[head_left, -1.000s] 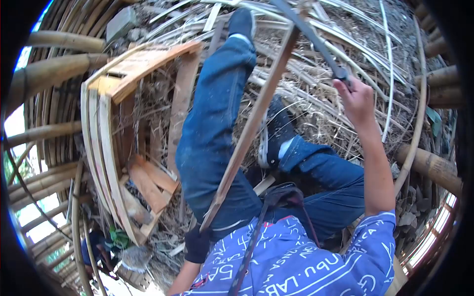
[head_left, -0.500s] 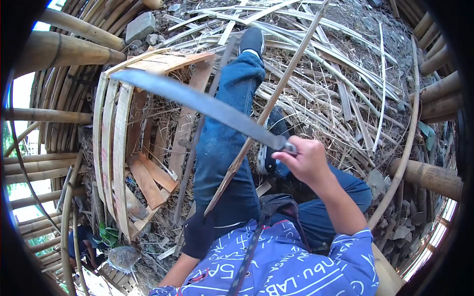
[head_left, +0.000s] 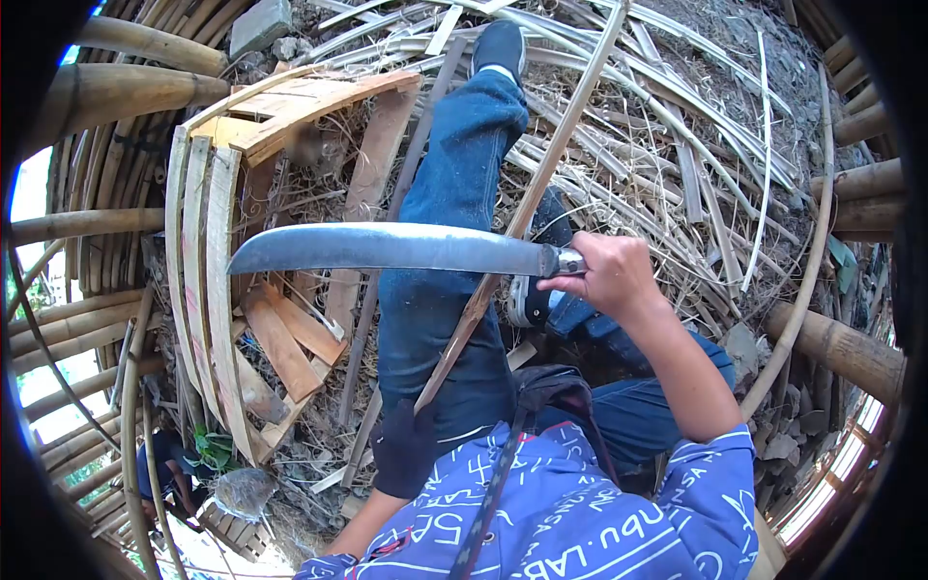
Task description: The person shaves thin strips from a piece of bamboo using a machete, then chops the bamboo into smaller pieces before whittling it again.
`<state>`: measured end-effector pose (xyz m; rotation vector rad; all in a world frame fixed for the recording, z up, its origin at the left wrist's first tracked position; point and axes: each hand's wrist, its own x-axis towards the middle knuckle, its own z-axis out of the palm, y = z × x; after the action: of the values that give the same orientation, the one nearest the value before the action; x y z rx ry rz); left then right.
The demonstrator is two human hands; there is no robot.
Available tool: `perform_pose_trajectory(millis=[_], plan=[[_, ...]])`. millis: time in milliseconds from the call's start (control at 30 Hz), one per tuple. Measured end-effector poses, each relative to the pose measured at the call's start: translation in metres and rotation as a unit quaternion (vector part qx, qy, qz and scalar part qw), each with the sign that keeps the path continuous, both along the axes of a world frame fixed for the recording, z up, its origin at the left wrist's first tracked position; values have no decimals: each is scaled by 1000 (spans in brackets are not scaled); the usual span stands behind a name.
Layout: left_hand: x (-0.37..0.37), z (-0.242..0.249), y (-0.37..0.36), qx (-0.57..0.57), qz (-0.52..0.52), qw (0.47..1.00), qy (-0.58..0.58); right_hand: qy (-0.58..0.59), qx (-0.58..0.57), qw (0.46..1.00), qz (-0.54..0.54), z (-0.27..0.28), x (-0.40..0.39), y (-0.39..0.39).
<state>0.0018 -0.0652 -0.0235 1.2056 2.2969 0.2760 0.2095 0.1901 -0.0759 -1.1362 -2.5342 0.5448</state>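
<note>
A machete (head_left: 387, 248) with a long broad blade is gripped by its handle in my bare right hand (head_left: 611, 274). Its blade points left, lying across my thigh and over a bamboo strip (head_left: 553, 159) in this view. My left hand (head_left: 404, 449), in a black glove, is closed round the near end of that strip by my hip. From there the strip slants up and away to the right, past my outstretched leg (head_left: 449, 184). Its far end runs out of the top of the view.
To the left stands a wooden crate (head_left: 224, 290) with loose boards (head_left: 280, 343) inside. Split bamboo strips (head_left: 667, 155) litter the ground ahead and right. Bamboo poles (head_left: 126, 92) line both sides. Another person (head_left: 166, 474) is at the lower left, near a grey block (head_left: 261, 27) farther up.
The machete has swung from a slant to nearly level, its tip coming down toward me. My left hand still holds the strip, and the view has shifted slightly.
</note>
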Motion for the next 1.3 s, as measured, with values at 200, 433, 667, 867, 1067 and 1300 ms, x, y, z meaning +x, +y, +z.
perform_pose_trajectory(millis=[200,433,667,867,1067,1300], plan=[[-3,-6,-6,-16,-11,999,27,3,-66,985,-156,-10,23,42],[-3,-9,-6,30,-59,996,55,-75,-11,982,-170,-9,45,101],[-4,-10,-9,11,-47,994,93,-96,-47,957,-270,-15,85,183],[-8,-16,-13,-12,-21,996,85,26,7,911,-411,-14,167,219],[-8,-13,-5,-7,-11,997,77,273,-229,858,-369,3,107,89],[-10,-15,-10,-4,22,1000,10,100,-192,964,-153,23,30,7]])
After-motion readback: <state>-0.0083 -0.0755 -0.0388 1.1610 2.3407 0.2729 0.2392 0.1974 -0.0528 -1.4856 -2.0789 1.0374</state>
